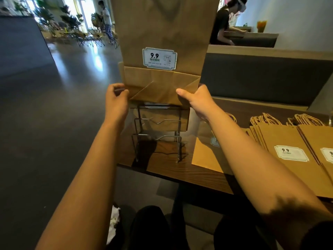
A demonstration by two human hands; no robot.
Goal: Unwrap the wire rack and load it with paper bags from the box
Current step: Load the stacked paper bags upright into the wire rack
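Paper bag (162,42) hangs flat and upright directly above the wire rack (158,130), folded base down. I read it as light, thin and easily creased; I grip at the base corners. My left hand (116,100) and right hand (196,100) each pinch one corner. Right of the rack lie stacked bags (288,141) on the table (189,170), apart from the descent path
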